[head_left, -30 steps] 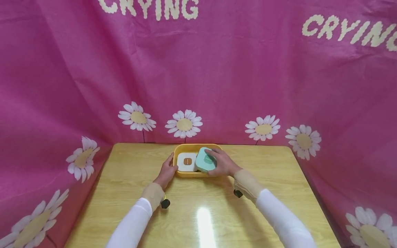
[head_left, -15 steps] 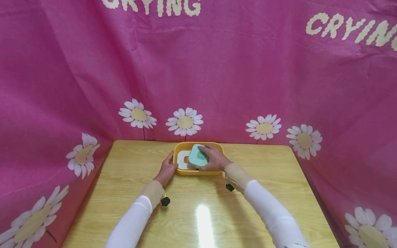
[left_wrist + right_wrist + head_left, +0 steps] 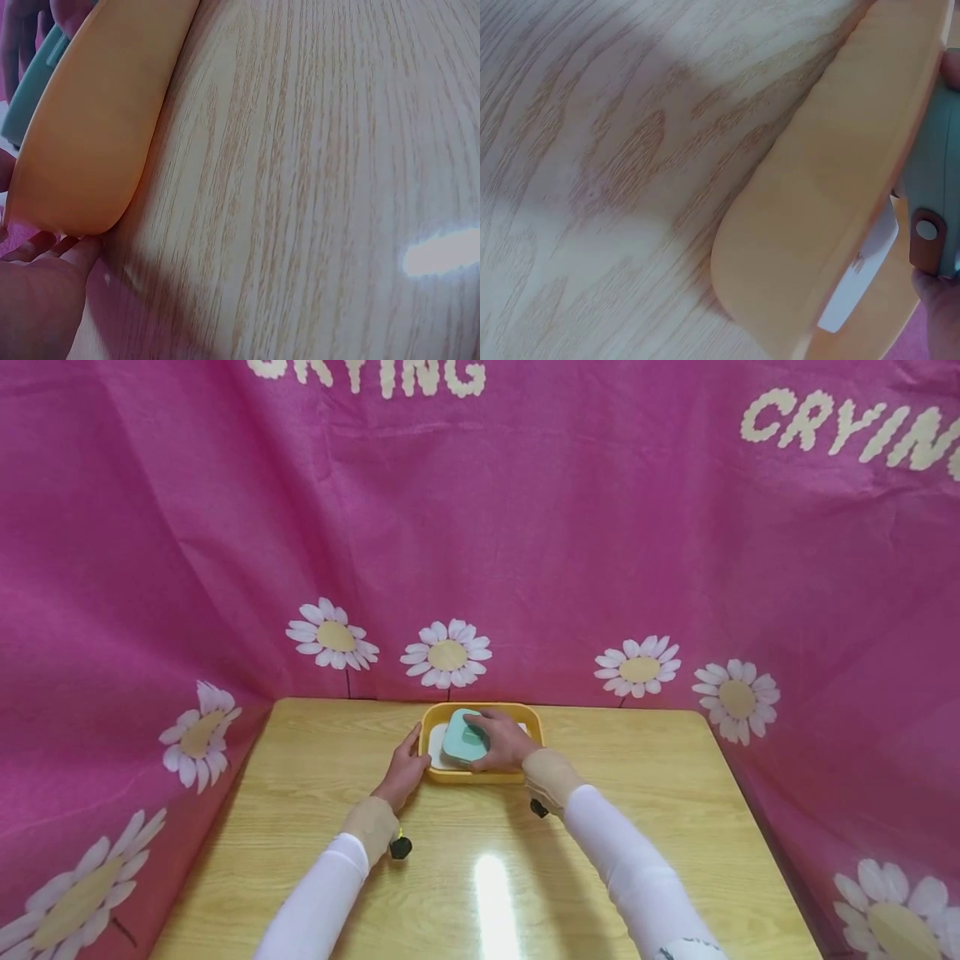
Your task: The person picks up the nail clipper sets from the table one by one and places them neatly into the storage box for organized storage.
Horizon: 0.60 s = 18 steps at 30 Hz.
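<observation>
A yellow-orange rectangular tray with raised walls stands at the far edge of the table. My left hand holds its left end, thumb at the rim and fingers against the outer wall. My right hand grips a mint-green square case over the tray's left half, fingers on the top and near side. A brown strap with a round snap shows on the case in the right wrist view. Underneath, a flat white piece lies in the tray, mostly covered; another white part shows toward the right.
The wooden table carries a bright light reflection in front of the tray. A pink curtain printed with daisies and lettering hangs behind and along both sides. Dark wrist cameras hang below the forearms.
My right hand has carried the mint-green case leftward across the tray, from beside the left white piece to above it. The left hand has stayed on the tray's end.
</observation>
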{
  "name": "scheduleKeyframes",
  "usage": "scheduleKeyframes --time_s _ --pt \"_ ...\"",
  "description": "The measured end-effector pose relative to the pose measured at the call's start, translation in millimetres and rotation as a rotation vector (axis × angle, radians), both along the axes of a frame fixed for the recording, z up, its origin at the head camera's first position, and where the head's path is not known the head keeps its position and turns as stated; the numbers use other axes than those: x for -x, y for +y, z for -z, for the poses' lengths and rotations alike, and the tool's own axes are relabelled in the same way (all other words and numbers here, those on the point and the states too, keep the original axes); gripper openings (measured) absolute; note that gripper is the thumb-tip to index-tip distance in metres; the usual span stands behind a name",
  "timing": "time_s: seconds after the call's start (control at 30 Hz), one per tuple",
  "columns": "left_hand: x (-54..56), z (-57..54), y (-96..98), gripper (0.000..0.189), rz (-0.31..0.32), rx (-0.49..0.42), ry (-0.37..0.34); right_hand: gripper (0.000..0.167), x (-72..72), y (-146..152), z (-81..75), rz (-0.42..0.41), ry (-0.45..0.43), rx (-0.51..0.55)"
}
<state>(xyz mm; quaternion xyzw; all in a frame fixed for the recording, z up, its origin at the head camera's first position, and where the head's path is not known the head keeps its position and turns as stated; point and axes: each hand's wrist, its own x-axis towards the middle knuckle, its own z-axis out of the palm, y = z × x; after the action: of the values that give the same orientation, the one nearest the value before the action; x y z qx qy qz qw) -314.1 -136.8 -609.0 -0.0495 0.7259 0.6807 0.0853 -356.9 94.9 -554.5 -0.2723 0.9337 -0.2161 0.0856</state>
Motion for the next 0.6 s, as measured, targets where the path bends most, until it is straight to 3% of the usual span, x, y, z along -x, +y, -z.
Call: scheduleKeyframes --time_s 0.3,0.6 --pt "0.9 2.4 1.4 0.086 0.012 -0.010 0.024 0.096 9.8 -13 11.2 0.011 0.023 -0.102" --pt "1.9 5.2 0.4 0.088 0.024 -0.003 0.024 0.095 8.9 -30 11.2 -0.034 -0.035 -0.074"
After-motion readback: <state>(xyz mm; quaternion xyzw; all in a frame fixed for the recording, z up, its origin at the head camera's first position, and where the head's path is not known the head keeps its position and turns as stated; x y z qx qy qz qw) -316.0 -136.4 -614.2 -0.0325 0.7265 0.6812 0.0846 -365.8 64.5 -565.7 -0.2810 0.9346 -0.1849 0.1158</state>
